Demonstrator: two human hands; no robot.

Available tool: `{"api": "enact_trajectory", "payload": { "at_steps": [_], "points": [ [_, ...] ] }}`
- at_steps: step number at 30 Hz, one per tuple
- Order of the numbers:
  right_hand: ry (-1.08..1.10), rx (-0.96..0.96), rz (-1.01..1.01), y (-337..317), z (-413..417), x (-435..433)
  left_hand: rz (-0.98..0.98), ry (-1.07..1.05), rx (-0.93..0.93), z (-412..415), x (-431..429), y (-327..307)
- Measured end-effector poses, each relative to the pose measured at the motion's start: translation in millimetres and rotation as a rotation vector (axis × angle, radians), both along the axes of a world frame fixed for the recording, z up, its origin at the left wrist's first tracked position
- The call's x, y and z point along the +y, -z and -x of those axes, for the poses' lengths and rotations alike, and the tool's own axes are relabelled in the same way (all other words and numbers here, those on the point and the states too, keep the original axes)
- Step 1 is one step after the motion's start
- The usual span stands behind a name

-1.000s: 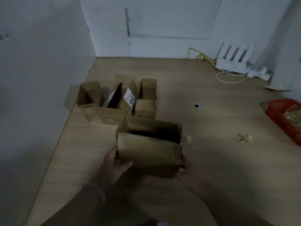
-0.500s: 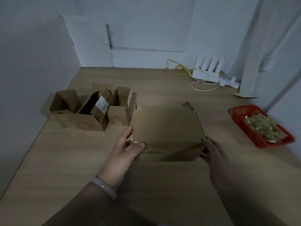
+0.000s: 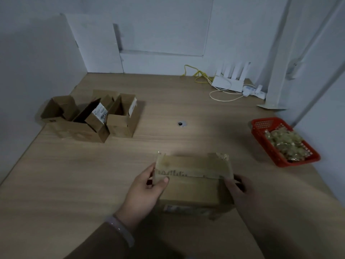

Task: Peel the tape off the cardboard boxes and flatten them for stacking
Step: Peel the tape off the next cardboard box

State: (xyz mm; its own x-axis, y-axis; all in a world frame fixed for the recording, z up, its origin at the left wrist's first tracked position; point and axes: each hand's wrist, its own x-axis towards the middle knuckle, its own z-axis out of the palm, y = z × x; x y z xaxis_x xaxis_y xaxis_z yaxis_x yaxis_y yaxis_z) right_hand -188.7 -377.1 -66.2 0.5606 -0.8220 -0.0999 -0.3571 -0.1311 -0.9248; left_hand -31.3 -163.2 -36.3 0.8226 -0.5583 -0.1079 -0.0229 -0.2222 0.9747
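Since the frame half a second earlier, the cardboard box (image 3: 190,189) has turned, so that a taped face now points up at the head camera in place of the plain broad panel, and it sits lower in the view, nearer the person. Head view: the box is held over the near part of the bench (image 3: 84,184), between both hands; whether its underside touches the bench cannot be told. Clear tape (image 3: 194,166) runs along the far part of the upper face, and a crumpled loose end stands up at the far right corner. The left grip (image 3: 144,191) pinches the left end of the box, thumb pressed on the upper face and fingers curled behind the edge. The right grip (image 3: 239,190) is curled round the right end, fingertips over the edge. A pale bracelet (image 3: 121,231) sits on the left wrist. Four open cardboard boxes (image 3: 89,120) stand close together at the far left of the bench, well apart from the held box. A red basket (image 3: 298,162) holding pale crumpled material sits at the right edge. A white router (image 3: 230,81) and a yellow cable (image 3: 197,73) lie against the back wall.
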Motion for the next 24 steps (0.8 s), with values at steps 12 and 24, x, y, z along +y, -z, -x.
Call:
{"api": "enact_trajectory", "payload": {
  "at_steps": [12, 24],
  "points": [
    [-0.159, 0.142, 0.107, 16, -10, -13, -0.101, -0.067, -0.009, 7, -1, 31],
    [-0.203, 0.068, 0.109, 16, -19, -20, -0.129, -0.036, -0.004, 2, -11, 25]
  ]
}}
